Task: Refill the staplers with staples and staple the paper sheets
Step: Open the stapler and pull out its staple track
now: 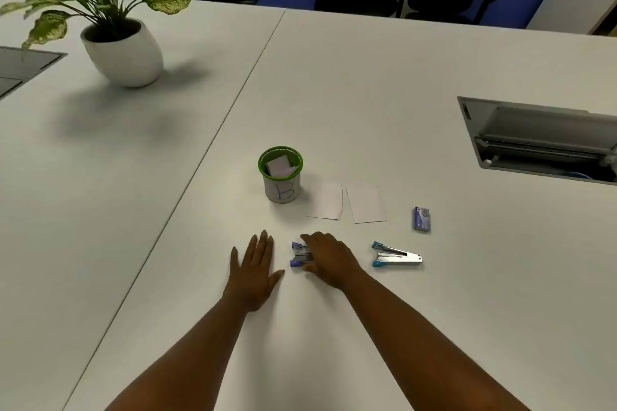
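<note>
On the white table [334, 93], near its front edge, the left hand [255, 272] lies flat with palm down and fingers straight, holding nothing. Just to its right, the right hand [329, 259] covers a purple stapler [300, 255] that lies open on the tabletop; the fingers rest over its rear part, but whether they curl around it or only press on it cannot be told. A 2nd stapler [396, 255], blue and silver, also lies open, well apart to the right of that hand. Beyond it sits a small purple box of staples [421, 219]. 2 paper sheets [347, 203] lie side by side, flat on the table, beyond the hands and between the staple box and a green-rimmed cup [282, 175]. This cup bears a handwritten letter B and holds folded paper slips. A potted plant [117, 40] in a white pot stands far left. An open cable hatch [541, 140] is set in the table at the right.
</note>
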The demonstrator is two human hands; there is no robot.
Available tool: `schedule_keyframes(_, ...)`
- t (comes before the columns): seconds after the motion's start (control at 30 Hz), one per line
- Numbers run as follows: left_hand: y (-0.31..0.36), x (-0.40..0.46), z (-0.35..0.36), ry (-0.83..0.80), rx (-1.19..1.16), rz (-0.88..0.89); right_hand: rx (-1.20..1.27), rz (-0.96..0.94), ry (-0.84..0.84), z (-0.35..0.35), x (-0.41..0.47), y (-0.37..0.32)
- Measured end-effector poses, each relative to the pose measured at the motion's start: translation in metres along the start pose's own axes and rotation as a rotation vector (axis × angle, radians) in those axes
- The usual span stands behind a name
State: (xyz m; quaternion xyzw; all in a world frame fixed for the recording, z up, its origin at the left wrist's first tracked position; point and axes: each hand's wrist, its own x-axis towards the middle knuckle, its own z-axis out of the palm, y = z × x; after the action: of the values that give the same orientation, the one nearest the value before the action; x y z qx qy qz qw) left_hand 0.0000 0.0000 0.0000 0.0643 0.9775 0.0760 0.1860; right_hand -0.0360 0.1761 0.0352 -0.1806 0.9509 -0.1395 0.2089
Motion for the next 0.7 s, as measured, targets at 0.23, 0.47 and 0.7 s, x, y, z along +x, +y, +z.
schedule_keyframes(0.23,0.001,-0.001,0.017,0.169,-0.034,-0.006,-0.092,-0.048,0.038,0.008,0.007,0.000)
schedule_keyframes(0.47,0.001,-0.002,0.020,0.219,-0.051,0.012,0.461,0.103,0.153,-0.008,0.003,0.001)
schedule_keyframes(0.7,-0.002,-0.002,0.024,0.248,-0.032,0.005,1.701,0.244,0.080,-0.039,-0.008,0.009)
